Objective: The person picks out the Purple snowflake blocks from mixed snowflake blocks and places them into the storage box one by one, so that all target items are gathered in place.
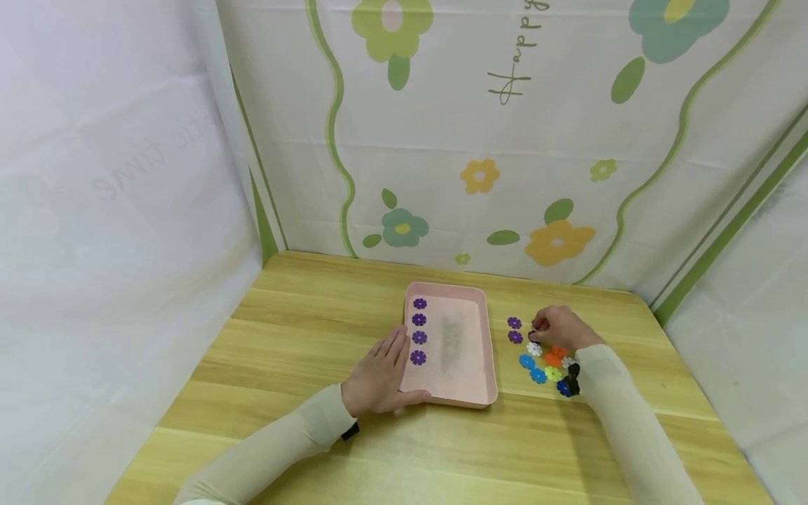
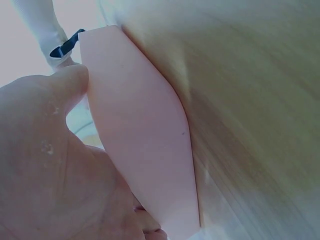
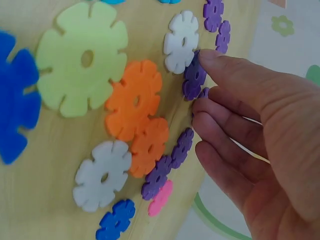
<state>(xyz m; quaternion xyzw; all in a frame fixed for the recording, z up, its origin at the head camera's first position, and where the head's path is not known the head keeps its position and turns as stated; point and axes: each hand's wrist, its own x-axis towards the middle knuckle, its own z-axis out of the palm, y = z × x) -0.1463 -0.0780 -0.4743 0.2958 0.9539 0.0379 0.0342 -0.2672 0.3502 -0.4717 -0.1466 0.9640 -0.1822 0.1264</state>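
A pink tray (image 1: 463, 351) stands on the table with several purple snowflake discs (image 1: 419, 337) in a column along its left side. My left hand (image 1: 379, 372) rests at the tray's near left corner, fingers straight along the left rim and thumb on the near rim. In the left wrist view the tray's pink outer wall (image 2: 145, 125) fills the middle, beside the palm. Right of the tray, my right hand (image 1: 562, 328) pinches a purple snowflake disc (image 3: 194, 77) between thumb and fingers, close over the table. A white disc (image 3: 181, 42) lies right beside it.
Loose snowflake discs lie around the right hand: light blue (image 1: 527, 361), orange (image 3: 135, 100), yellow-green (image 3: 82, 60), dark blue (image 3: 15, 95), pink (image 3: 161, 198) and more purple ones (image 1: 514, 322). A flower-printed cloth (image 1: 435, 140) hangs behind the wooden table (image 1: 303, 315).
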